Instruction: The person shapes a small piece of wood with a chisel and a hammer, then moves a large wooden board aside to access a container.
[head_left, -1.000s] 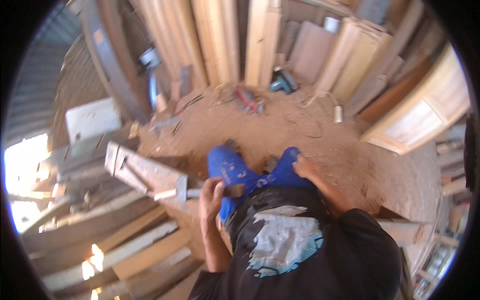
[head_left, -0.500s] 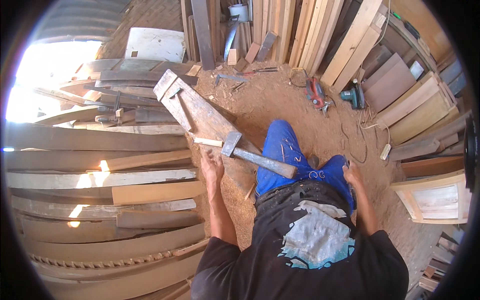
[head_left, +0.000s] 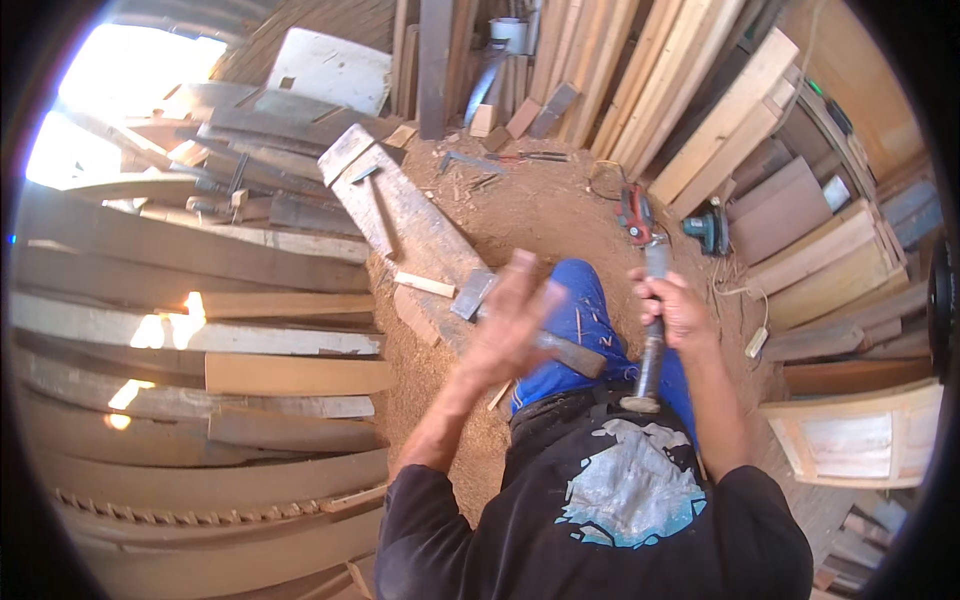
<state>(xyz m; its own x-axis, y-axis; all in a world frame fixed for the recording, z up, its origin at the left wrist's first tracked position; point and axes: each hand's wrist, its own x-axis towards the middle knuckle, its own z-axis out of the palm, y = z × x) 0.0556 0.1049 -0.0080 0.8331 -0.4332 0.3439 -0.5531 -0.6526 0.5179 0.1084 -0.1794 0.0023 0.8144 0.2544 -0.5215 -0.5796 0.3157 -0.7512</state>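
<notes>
My right hand (head_left: 675,310) grips a chisel (head_left: 649,375) above my right thigh. Its flat grey blade points away from me, and the handle's butt end is towards my waist. Smeared a little by motion, my left hand (head_left: 512,325) is raised with fingers spread, holding nothing. Beneath it lies a hammer with a blocky metal head (head_left: 474,292); its handle slants onto my left thigh and is partly covered by the hand. The head rests on a worn board (head_left: 420,225), beside a small pale wood strip (head_left: 425,284). Further up the board lies a thin T-shaped tool (head_left: 378,205).
Stacked planks (head_left: 300,375) fill the left side. A red power tool (head_left: 635,213) and a green one (head_left: 708,228) sit on the sawdust floor (head_left: 540,205) ahead. Upright timber (head_left: 600,80) leans at the back, and a framed wooden panel (head_left: 850,440) stands at the right.
My right hand has come up from beside my right thigh and now holds a chisel. My left hand has lifted from beside the board and moved right, over the hammer.
</notes>
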